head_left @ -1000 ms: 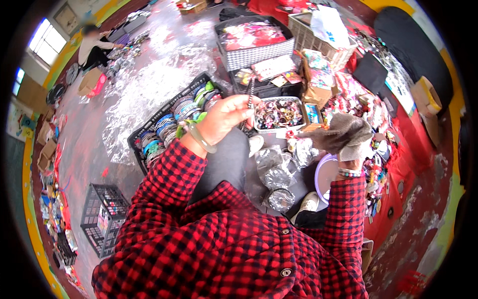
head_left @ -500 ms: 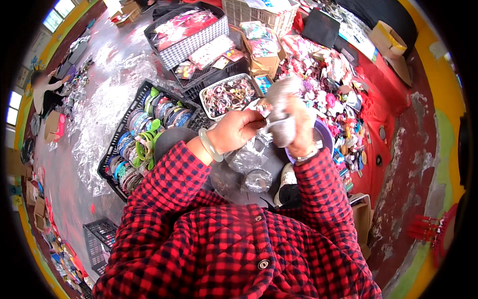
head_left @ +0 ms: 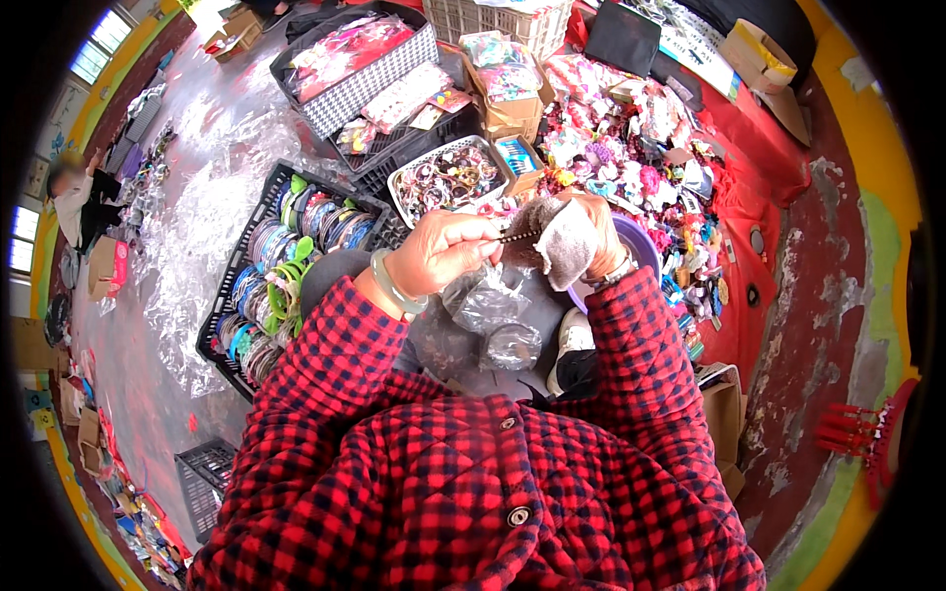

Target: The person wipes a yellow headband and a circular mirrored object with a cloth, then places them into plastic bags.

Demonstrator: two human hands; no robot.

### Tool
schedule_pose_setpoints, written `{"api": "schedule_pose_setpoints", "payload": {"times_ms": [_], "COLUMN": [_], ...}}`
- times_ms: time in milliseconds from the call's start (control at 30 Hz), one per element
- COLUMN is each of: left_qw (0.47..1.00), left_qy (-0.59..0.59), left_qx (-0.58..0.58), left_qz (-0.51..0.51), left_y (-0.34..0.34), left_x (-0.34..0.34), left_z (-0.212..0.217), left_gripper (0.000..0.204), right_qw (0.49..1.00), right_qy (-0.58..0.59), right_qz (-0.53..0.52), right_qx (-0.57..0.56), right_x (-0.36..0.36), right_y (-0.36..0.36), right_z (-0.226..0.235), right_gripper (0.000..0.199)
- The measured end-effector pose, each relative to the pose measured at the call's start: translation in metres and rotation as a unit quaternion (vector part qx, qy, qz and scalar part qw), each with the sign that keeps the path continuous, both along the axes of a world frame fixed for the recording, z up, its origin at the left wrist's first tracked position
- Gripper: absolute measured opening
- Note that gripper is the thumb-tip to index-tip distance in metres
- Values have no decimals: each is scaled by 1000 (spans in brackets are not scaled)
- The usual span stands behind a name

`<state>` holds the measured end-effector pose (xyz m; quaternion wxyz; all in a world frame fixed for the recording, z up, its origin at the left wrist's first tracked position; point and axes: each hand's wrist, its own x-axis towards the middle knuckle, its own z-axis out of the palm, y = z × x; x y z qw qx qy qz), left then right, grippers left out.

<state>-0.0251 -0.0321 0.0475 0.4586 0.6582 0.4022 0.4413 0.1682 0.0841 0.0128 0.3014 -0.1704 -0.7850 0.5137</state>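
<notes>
We see the left hand pinching one end of a thin dark band between thumb and fingertips. The band spans the gap between both hands, its far end meeting the grey cloth gripped in the right hand (we cannot tell whether those fingers squeeze the band through it). Just beyond the left hand we find a white basket of small accessories; left of it, a black crate of headbands. Clear plastic bags lie below, between both hands, and a purple basin sits beside the right.
</notes>
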Motion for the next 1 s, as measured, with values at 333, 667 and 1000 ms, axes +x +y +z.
{"api": "schedule_pose_setpoints", "payload": {"times_ms": [333,667,1000], "left_qw": [989,994,958], "left_qy": [45,4,-268], "left_qx": [126,97,-96], "left_qz": [58,42,-36], "left_y": [9,2,-6], "left_x": [18,17,-6], "left_z": [-22,-15,-4], "left_gripper": [13,13,18], "right_qw": [945,942,951], "right_qy": [-3,9,-146], "right_qz": [-86,-80,-3], "right_qx": [314,325,271], "right_x": [-14,-7,6], "right_y": [-24,-29,-18], "right_z": [25,36,49], "right_gripper": [15,17,14]}}
